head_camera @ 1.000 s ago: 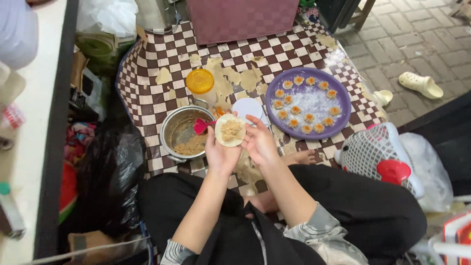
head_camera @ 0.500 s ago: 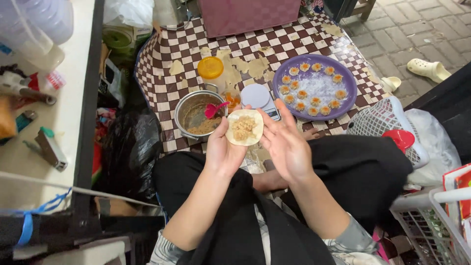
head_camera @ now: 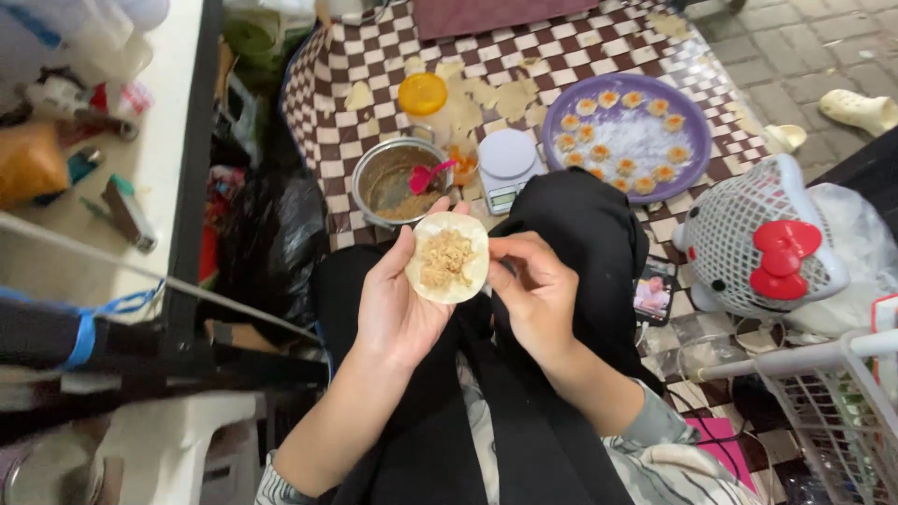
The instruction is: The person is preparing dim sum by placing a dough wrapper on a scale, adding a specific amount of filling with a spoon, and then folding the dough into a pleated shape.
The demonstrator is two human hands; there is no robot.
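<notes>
I see the round dough wrapper (head_camera: 448, 257) lying flat across the fingers and upper palm of the left hand (head_camera: 404, 304), with a mound of crumbly brown filling (head_camera: 446, 259) sitting near its middle, held above the lap and just in front of the steel bowl (head_camera: 398, 182); to do this step well I judge the filling should stay centred with a bare margin of dough all round, the wrapper kept level so nothing slides off, and the edge gathered in small even pinches rather than one hard squeeze, since thin dough looks apt to tear; the left hand is spread open and cupped as a cradle, gripping nothing tightly, thumb resting at the wrapper's lower left rim; the right hand (head_camera: 533, 295) is half curled, fingers bent inward with the thumb and forefinger tips meeting at the wrapper's right edge, touching it lightly, though I cannot tell whether they already nip the dough; a pink spoon (head_camera: 428, 176) rests in the bowl, a small white scale (head_camera: 507, 164) stands beside it, and a purple plate (head_camera: 692, 168) of finished pieces sits on the checkered cloth (head_camera: 346, 65) further right.
</notes>
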